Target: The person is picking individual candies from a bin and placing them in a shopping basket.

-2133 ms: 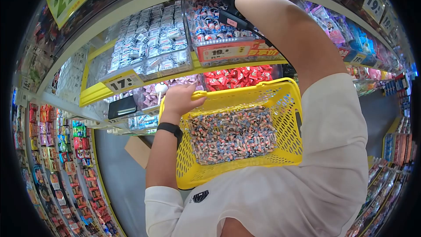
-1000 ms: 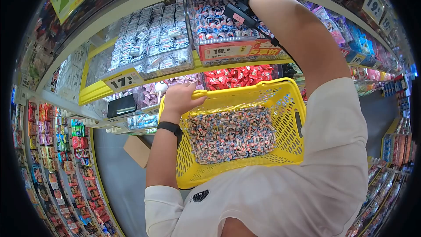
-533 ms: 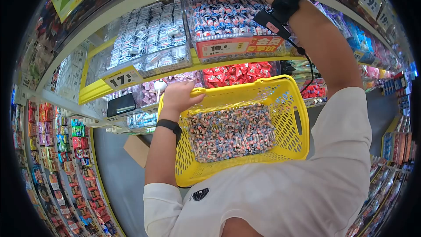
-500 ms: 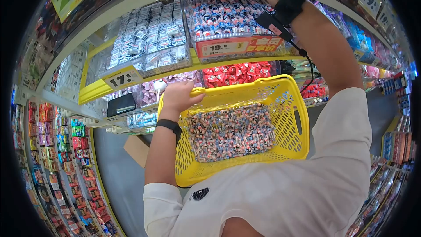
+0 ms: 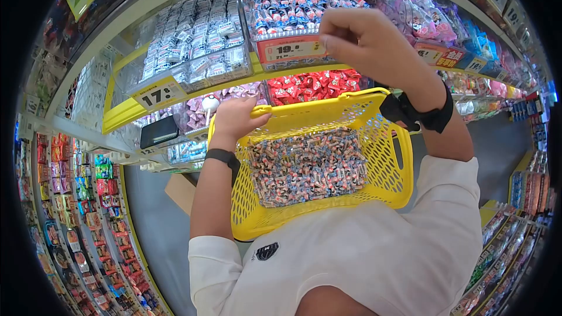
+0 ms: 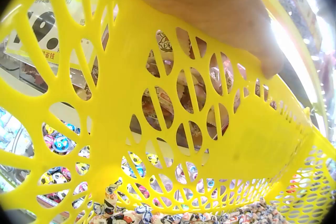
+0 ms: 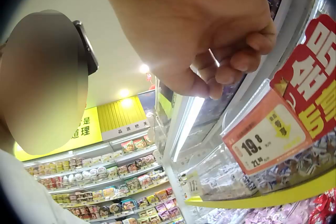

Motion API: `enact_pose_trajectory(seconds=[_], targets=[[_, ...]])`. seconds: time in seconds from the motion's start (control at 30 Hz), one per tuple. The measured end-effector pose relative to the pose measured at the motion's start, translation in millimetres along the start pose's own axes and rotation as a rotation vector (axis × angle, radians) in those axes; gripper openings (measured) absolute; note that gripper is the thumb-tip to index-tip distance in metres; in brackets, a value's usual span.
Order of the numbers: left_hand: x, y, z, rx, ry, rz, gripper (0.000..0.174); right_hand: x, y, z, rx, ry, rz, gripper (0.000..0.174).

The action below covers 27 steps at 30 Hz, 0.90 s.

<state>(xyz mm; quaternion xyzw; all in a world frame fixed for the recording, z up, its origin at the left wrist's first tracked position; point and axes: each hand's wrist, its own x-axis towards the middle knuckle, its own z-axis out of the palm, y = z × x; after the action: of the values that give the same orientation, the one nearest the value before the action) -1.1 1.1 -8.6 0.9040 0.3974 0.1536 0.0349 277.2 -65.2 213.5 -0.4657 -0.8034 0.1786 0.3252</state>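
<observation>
My left hand [image 5: 233, 119] grips the left end of the yellow shopping basket's [image 5: 304, 216] far rim; in the left wrist view its fingers lie over the slotted wall. A layer of small twist-wrapped candies [image 5: 307, 167] covers the basket floor. My right hand [image 5: 366, 38] hangs over the front of a clear bin of blue, white and red wrapped candies [image 5: 298, 3], beside its red price label [image 5: 291, 51]. In the right wrist view the right hand's fingers [image 7: 236, 66] are loosely curled, with nothing visible between them.
Left of that bin stands a clear bin of white wrapped candies [image 5: 193, 35]. Red wrapped candies [image 5: 310, 86] lie on the shelf below, near a dark phone [image 5: 159, 133]. A yellow shelf edge [image 5: 175, 90] runs above the basket. Snack racks [image 5: 76, 222] stand left.
My right hand has come out from the back of the candy bin, moving toward me and right, to the bin's front edge. The left hand keeps its grip on the basket.
</observation>
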Motion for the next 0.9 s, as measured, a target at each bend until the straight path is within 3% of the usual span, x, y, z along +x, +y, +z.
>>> enact_pose_trajectory(seconds=[0.13, 0.37, 0.47, 0.6, 0.7, 0.8, 0.9], targets=[[-0.2, 0.3, -0.4, 0.026, -0.007, 0.005, 0.047, -36.2, 1.6, 33.9, 0.12, -0.284, -0.04, 0.007], [-0.5, 0.5, 0.1, -0.01, -0.004, -0.006, 0.045, -92.2, 83.3, 149.0, 0.039, -0.583, 0.24, 0.022], [-0.8, 0.1, 1.3, -0.014, -0.004, -0.003, 0.045, -121.4, 116.5, 198.8, 0.175, -0.69, 0.367, 0.024], [-0.4, -0.2, 1.5, -0.003, 0.003, -0.003, 0.046, -158.3, 144.7, 241.1, 0.059, -0.795, 0.381, 0.025], [-0.1, 0.6, 0.6, -0.013, 0.0, -0.002, 0.046, -160.2, 132.0, 235.9, -0.044, -1.083, 0.447, 0.036], [-0.4, -0.2, 1.9, 0.001, 0.007, 0.002, 0.045, -191.9, 145.3, 256.7, 0.042, -0.993, 0.368, 0.037], [-0.1, 0.5, 1.0, -0.009, 0.005, -0.002, 0.045, -195.4, 144.9, 261.8, 0.033, -1.031, 0.328, 0.037]])
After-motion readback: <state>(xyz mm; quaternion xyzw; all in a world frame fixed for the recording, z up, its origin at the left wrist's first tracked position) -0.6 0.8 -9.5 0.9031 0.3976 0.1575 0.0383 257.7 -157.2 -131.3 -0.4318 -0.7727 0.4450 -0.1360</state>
